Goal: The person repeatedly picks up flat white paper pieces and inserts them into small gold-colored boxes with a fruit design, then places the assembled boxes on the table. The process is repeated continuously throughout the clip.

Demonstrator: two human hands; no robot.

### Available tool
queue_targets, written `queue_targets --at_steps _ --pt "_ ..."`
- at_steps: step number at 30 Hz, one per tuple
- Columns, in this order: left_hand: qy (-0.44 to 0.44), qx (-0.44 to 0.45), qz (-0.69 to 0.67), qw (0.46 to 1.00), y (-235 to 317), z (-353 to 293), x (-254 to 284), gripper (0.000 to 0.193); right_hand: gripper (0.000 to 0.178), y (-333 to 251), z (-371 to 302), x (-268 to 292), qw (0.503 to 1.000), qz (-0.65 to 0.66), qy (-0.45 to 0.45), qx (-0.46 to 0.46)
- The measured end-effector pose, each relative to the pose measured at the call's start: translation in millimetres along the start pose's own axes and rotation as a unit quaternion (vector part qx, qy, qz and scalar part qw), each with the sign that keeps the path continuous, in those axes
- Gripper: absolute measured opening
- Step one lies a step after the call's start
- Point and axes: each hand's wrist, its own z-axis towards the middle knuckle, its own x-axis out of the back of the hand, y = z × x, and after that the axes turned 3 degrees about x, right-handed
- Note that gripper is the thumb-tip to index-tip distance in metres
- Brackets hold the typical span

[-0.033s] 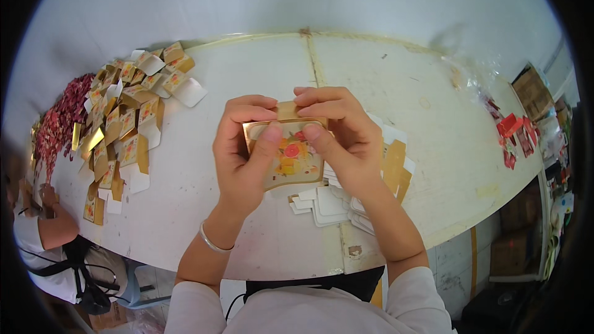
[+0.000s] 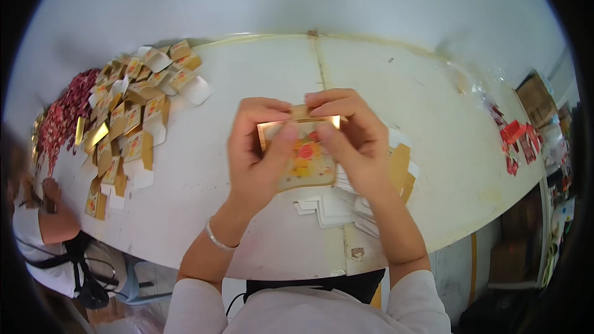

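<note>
A gold-edged small carton (image 2: 304, 170) with a fruit print is held between my two hands over the middle of the table. My left hand (image 2: 255, 154) grips its left side, thumb on the printed face and fingers curled behind the top edge. On the other side my right hand (image 2: 362, 148) holds it in the same way, with its thumb blurred by motion. A brown panel shows above the gold edge between my fingertips. Under and beside my right forearm lies a stack of flat carton blanks (image 2: 332, 206), white and gold-brown, partly hidden by the arm.
To the left, folded cartons (image 2: 137, 147) with open white flaps form a heap. Behind it lies a mound of small dark red packets (image 2: 71, 102). Another person's arm (image 2: 57, 226) reaches in at the left edge. Red wrappers (image 2: 513, 132) and clear plastic lie far right.
My hands and the carton have shifted slightly to the right in the picture, and the whole view has moved a little too. More of the carton's shiny gold top edge shows. Both hands keep hold.
</note>
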Motion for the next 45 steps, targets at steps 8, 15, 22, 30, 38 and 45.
queue_targets --at_steps 8,15,22,30,38,45 --pt "0.048 0.257 0.280 0.924 4.0 66.6 117.4 0.043 0.027 -20.8 6.2 36.0 0.978 -0.187 0.080 -0.042" --pt "-0.040 0.186 0.602 0.775 -34.4 75.3 135.4 0.069 0.021 -19.7 12.5 37.2 0.979 -0.155 0.118 -0.064" --pt "-0.199 0.343 0.584 0.708 -108.2 29.9 -20.3 0.099 0.022 7.7 13.0 50.0 0.933 -0.354 0.063 -0.021" --pt "-0.212 0.378 0.590 0.681 -132.9 39.5 -22.6 0.086 0.024 22.4 10.3 55.5 0.918 -0.384 0.064 -0.075" --pt "-0.113 0.305 0.334 0.885 -102.3 44.0 -3.2 0.045 0.025 34.9 6.8 44.9 0.908 -0.414 0.036 -0.053" --pt "-0.034 0.239 0.206 0.948 -30.3 1.9 -20.9 0.031 0.019 19.3 13.0 33.3 0.890 -0.456 -0.008 0.008"
